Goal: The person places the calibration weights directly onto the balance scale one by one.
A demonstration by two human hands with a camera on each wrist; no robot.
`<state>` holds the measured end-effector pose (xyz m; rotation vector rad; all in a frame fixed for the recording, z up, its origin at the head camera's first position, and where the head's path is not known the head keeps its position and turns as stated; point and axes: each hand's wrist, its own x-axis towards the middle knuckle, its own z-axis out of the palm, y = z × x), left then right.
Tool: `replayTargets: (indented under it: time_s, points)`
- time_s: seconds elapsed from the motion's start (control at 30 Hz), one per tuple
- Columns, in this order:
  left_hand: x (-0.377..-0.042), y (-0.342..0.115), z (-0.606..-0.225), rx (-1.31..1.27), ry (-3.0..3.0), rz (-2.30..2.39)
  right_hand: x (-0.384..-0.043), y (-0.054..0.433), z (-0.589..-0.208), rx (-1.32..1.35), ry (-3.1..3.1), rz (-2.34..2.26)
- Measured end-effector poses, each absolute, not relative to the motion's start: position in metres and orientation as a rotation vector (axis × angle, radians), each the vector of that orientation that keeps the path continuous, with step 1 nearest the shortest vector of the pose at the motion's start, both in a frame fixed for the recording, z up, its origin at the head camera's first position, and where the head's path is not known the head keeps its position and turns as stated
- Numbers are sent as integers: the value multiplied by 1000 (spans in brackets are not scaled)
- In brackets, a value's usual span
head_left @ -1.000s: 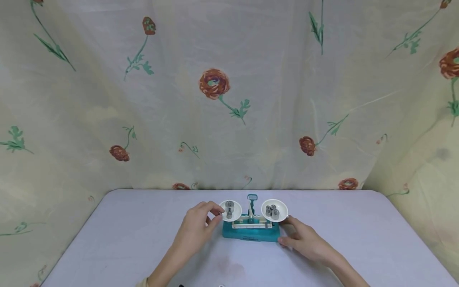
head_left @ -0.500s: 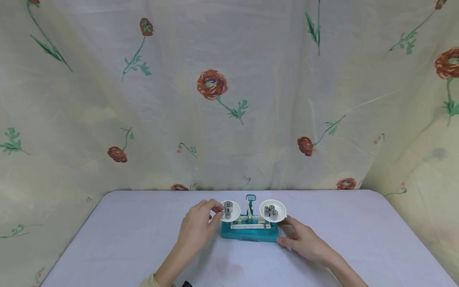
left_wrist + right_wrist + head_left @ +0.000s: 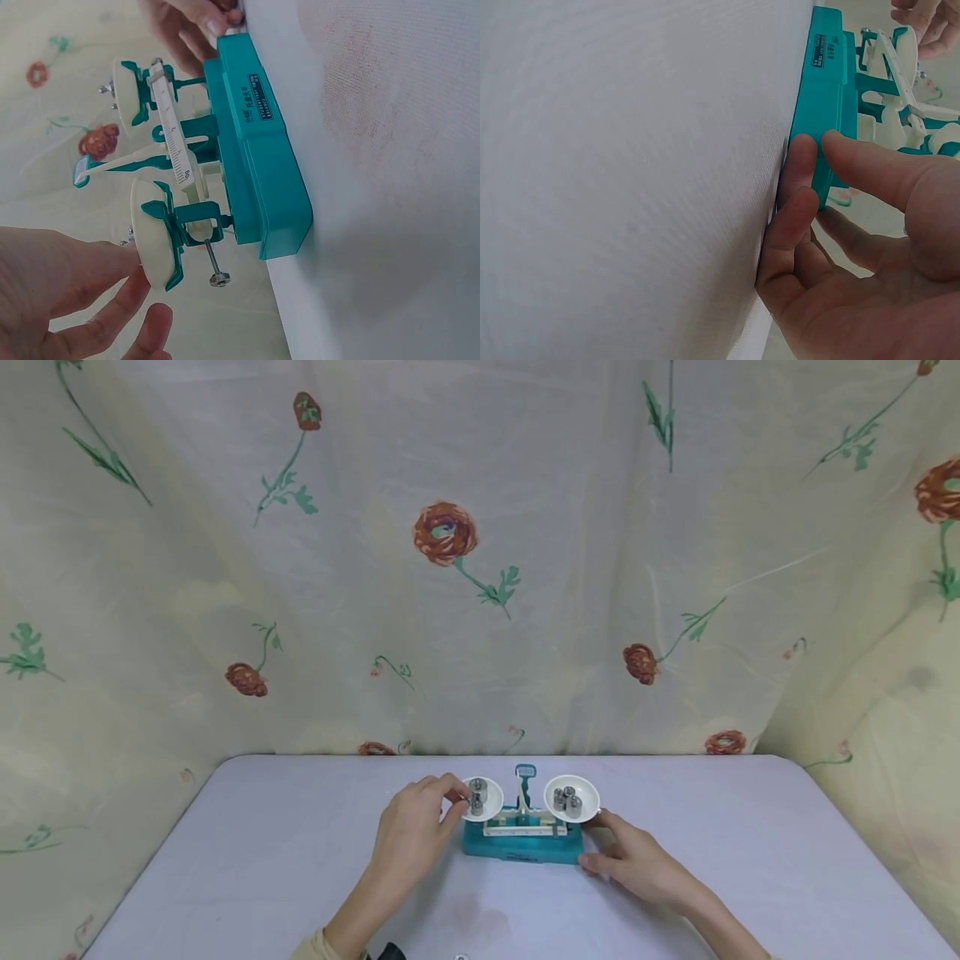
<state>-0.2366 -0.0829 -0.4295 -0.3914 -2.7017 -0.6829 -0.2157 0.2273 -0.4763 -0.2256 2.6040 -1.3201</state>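
Note:
A small teal balance scale (image 3: 522,847) stands on the table, with a white left pan (image 3: 495,810) and a white right pan (image 3: 592,793). Several metal weights (image 3: 573,807) sit in the right pan; others (image 3: 477,787) are in the left one. At the left pan's rim, my left hand (image 3: 411,827) pinches what looks like a small metal weight, mostly hidden by the fingertips. My right hand (image 3: 637,864) grips the right end of the teal base, thumb and fingers around its corner (image 3: 821,169). In the left wrist view, an adjusting screw (image 3: 217,277) sticks out below the left pan.
The table (image 3: 300,852) has a pale cloth. Behind it hangs a flowered curtain (image 3: 525,677). A small shiny ring-like thing (image 3: 461,957) lies at the bottom edge of the head view, beside a dark object (image 3: 392,952) near the left sleeve.
My left fingertips have moved slightly right, from outside the left pan's rim to over it. My right hand stays on the base. The head view has shifted a little.

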Motion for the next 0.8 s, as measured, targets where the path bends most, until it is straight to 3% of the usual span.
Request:
replayTargets:
  time_s: [0.8]
  points:
    - [-225, -85, -422, -436, -2732, -776, -217, 226, -476, -172, 2600, -1305]
